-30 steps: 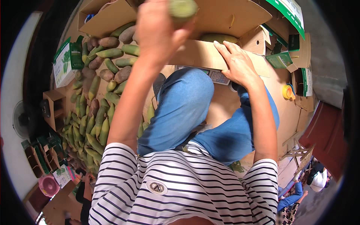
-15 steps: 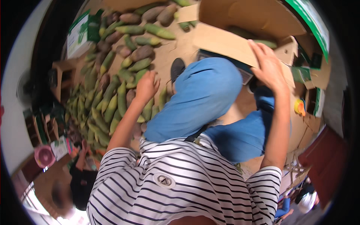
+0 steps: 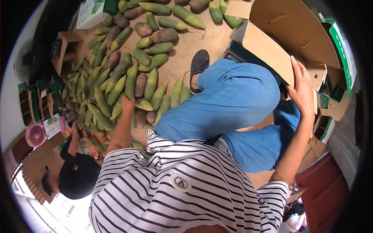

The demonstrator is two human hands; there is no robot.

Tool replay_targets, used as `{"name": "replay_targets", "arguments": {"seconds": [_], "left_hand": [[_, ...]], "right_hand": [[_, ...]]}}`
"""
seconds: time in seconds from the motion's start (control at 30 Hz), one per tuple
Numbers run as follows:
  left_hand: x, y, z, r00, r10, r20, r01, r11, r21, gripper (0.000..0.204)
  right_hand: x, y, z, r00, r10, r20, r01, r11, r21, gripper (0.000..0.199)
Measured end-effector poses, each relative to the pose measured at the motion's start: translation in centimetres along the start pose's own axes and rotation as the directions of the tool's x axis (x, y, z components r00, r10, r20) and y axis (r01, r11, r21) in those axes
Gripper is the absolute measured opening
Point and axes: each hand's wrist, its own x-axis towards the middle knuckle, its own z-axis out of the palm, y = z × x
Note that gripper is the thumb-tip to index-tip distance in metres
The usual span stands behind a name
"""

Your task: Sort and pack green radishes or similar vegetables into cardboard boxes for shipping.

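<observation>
1. A green radish [image 3: 132,79] lies atop the pile [image 3: 101,101], its near end at the left hand [image 3: 128,104], fingers curled; whether they grip cannot be told.
2. The right hand [image 3: 301,91], spread, touches a carton flap [image 3: 268,48].
3. Purplish radishes [image 3: 164,35] lie beyond.

Smooth green radishes [image 3: 188,16], matt cardboard box [image 3: 266,50]
The radishes shine faintly; the jeans [image 3: 233,95] are denim, the striped shirt [image 3: 155,186] soft cloth.
</observation>
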Motion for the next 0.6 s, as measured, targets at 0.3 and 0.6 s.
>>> {"name": "replay_targets", "arguments": {"seconds": [0.3, 0.6], "left_hand": [[0.5, 6.6, 0.8, 0.888, -0.332, 0.318, 0.456, 0.724, -0.518, 0.058], [-5.4, 20.2, -2.6, 0.783, -0.177, 0.596, 0.615, 0.075, -0.785, 0.049]], "right_hand": [[0.0, -0.5, 0.1, 1.000, 0.016, -0.004, -0.016, 0.999, -0.036, 0.088], [-0.1, 0.0, 0.5, 0.998, -0.022, -0.055, 0.022, 1.000, 0.007, 0.082]]}}
